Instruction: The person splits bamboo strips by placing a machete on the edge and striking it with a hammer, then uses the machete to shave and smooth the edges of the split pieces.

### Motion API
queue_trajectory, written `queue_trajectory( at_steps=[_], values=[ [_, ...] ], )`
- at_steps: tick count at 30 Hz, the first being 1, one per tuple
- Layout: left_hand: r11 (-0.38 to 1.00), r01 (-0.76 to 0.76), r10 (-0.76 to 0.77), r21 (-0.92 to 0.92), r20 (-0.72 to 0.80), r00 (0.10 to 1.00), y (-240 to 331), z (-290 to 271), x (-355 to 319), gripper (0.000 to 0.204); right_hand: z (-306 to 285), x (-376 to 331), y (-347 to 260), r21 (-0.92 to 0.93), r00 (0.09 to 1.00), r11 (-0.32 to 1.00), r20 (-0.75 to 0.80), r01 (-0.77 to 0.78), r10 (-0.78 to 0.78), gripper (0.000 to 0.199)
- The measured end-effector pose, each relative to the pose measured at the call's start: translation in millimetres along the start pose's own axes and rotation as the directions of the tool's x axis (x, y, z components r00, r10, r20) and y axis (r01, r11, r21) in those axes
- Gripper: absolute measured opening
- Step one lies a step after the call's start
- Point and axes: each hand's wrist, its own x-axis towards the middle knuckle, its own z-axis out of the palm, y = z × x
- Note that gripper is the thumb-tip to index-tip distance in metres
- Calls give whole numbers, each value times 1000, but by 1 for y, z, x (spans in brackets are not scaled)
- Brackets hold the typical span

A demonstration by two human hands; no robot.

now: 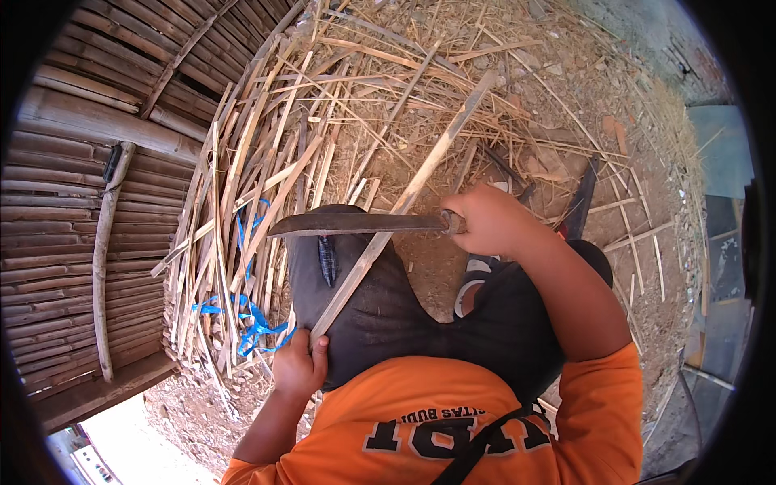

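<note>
While your right hand (489,220) sits just right of frame centre, its fingers are wrapped tight around the handle of a long dark blade (356,224). That blade runs level toward the left, its tip ending over your left knee. Your left hand (299,365), low and left of centre, is closed in a fist on the near end of a bamboo strip (404,198). From that grip the strip rises diagonally to the upper right, lying over your dark trouser leg (364,315) and passing under the blade; whether the edge bites into the strip cannot be told.

Left of your knee lies a loose bundle of split bamboo slats (242,210), with blue plastic twine (252,323) wound through its lower part. Beyond it, the far left of the frame is filled by a wall of round bamboo poles (73,202). Straw and shavings (517,89) cover the dirt ground across the upper frame. Your orange shirt (453,420) fills the lower edge.
</note>
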Motion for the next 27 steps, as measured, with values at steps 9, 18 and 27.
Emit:
queue_trajectory(
  at_steps=[9,18,27],
  values=[
    [996,8,-7,-88,13,1000,-8,3,4,33,12,13,9,1,998,999,37,-51,51,25],
    [999,6,-5,-52,14,1000,-9,5,0,34,21,8,11,-80,997,994,-30,-78,75,25],
    [998,-25,25,-58,0,1000,-4,-1,-2,36,9,-10,-16,-87,993,993,-89,-80,72,22]
  ],
)
